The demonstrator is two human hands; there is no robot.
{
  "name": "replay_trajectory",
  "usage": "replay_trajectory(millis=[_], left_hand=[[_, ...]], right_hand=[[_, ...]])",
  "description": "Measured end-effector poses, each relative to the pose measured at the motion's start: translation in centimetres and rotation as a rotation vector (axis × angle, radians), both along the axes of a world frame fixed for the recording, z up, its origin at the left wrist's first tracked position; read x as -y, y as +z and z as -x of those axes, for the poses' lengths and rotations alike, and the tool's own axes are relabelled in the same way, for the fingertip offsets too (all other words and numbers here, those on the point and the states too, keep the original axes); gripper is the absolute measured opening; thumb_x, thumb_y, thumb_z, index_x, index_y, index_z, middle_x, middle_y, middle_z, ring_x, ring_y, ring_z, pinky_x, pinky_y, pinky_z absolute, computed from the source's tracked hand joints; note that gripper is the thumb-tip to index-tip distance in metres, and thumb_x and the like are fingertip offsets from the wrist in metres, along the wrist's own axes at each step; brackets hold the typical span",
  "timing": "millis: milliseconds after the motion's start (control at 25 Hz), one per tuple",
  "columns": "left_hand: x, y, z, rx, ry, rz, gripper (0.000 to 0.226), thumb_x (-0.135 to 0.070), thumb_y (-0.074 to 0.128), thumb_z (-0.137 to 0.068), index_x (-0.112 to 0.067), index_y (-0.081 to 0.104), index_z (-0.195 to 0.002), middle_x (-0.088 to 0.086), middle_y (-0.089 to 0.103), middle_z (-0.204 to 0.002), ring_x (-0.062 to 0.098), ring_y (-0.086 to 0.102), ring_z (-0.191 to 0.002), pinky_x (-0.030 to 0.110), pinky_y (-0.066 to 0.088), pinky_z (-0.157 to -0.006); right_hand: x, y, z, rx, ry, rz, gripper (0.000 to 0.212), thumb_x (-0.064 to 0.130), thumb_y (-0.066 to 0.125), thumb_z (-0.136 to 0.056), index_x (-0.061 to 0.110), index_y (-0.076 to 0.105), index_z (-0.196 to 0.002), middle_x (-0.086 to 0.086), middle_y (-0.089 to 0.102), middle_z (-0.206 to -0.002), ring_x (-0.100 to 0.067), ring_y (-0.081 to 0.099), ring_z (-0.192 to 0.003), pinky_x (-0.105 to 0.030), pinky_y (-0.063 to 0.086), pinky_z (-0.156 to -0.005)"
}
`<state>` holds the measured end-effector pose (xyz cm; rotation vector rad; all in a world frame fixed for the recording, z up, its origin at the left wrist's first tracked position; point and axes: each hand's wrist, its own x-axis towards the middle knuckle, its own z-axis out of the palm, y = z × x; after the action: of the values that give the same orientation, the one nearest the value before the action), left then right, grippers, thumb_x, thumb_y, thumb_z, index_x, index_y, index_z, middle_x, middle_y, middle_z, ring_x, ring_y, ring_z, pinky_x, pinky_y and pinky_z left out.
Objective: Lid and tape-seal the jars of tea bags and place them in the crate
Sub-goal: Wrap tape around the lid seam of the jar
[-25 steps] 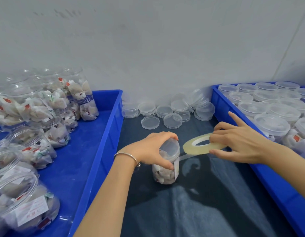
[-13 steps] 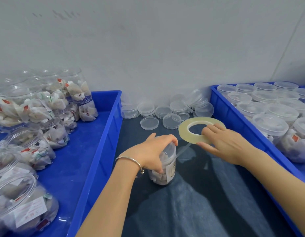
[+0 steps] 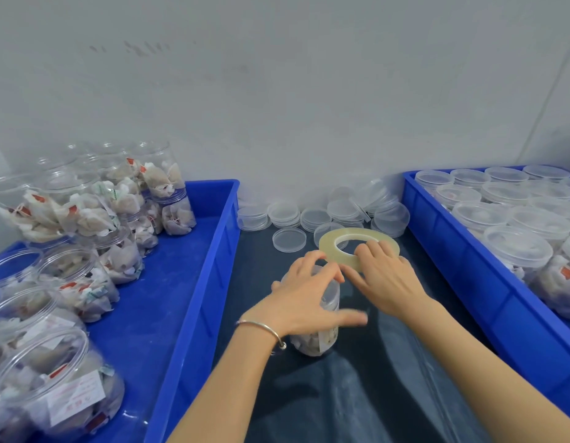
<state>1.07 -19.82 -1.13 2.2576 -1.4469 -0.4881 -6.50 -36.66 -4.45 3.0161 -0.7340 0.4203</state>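
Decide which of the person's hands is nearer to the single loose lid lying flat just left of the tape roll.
The right. The right hand grips the tape roll, just right of that loose lid. The left hand holds the jar, lower in the picture.

Both forearms are bare, and a thin silver bangle (image 3: 261, 327) circles the left wrist.

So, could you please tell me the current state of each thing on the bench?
Jar: upright, lidded, gripped from above by the left hand.
Tape roll: tilted, held by the right hand next to the jar's lid.
Left crate: holds open, lidless jars.
Right crate: holds lidded jars.
Spare lids: loose or stacked by the wall.
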Motion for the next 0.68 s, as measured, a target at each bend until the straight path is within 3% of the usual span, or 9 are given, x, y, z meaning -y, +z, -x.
replay_trajectory(millis=[80,160,280,400,520,680], left_hand=[[0.3,-0.6,0.7,0.091,0.116,0.107,0.028,-0.057,0.054,-0.086,-0.038,0.046,-0.106,-0.012,0.026,-0.126,0.012,0.029,-0.127,0.047,0.033,-0.099],[0.3,-0.5,0.6,0.060,0.153,0.173,0.034,-0.046,0.061,-0.085,-0.038,0.047,-0.114,-0.008,0.030,-0.122,0.014,0.039,-0.122,0.039,0.037,-0.097],[0.4,0.6,-0.4,0.003,0.289,-0.023,0.079,-0.052,0.069,-0.075,-0.022,0.032,-0.138,0.001,0.028,-0.136,0.022,0.041,-0.124,0.029,0.037,-0.091],[0.9,1.1,-0.5,0.167,0.353,-0.241,0.075,-0.063,0.063,-0.074,-0.020,0.041,-0.132,0.008,0.034,-0.131,0.029,0.042,-0.117,0.034,0.038,-0.083],[1.0,1.9,-1.1,0.158,0.237,-0.277,0.065,-0.057,0.064,-0.076,-0.030,0.043,-0.132,0.005,0.041,-0.122,0.027,0.045,-0.102,0.031,0.037,-0.075],[0.4,3.1,-2.7,0.080,-0.014,-0.268,0.064,-0.042,0.072,-0.075,-0.046,0.041,-0.131,-0.004,0.043,-0.109,0.021,0.044,-0.107,0.036,0.049,-0.079]], right_hand=[[0.1,0.0,0.2,-0.004,0.001,0.004,0.043,0.058,0.029,-0.095,0.018,0.044,-0.100,0.005,0.048,-0.108,-0.016,0.042,-0.103,-0.036,0.044,-0.082],[0.3,0.0,0.7,-0.002,0.007,0.012,0.043,0.058,0.030,-0.094,0.018,0.044,-0.098,0.005,0.048,-0.106,-0.016,0.041,-0.101,-0.035,0.043,-0.080],[0.8,0.2,1.8,-0.001,0.010,0.044,0.044,0.059,0.031,-0.094,0.018,0.045,-0.096,0.006,0.046,-0.102,-0.015,0.038,-0.095,-0.032,0.040,-0.075],[1.5,0.9,3.1,-0.010,0.047,0.081,0.045,0.061,0.030,-0.092,0.018,0.044,-0.093,0.006,0.045,-0.097,-0.012,0.035,-0.089,-0.024,0.032,-0.064],[2.4,1.9,4.6,-0.064,0.115,0.127,0.054,0.068,0.021,-0.086,0.020,0.045,-0.092,0.010,0.045,-0.096,-0.009,0.038,-0.088,-0.017,0.020,-0.048],[2.9,2.9,5.8,-0.088,0.222,0.189,0.055,0.073,0.018,-0.082,0.027,0.048,-0.086,0.015,0.046,-0.089,-0.004,0.042,-0.095,-0.016,0.023,-0.045]])
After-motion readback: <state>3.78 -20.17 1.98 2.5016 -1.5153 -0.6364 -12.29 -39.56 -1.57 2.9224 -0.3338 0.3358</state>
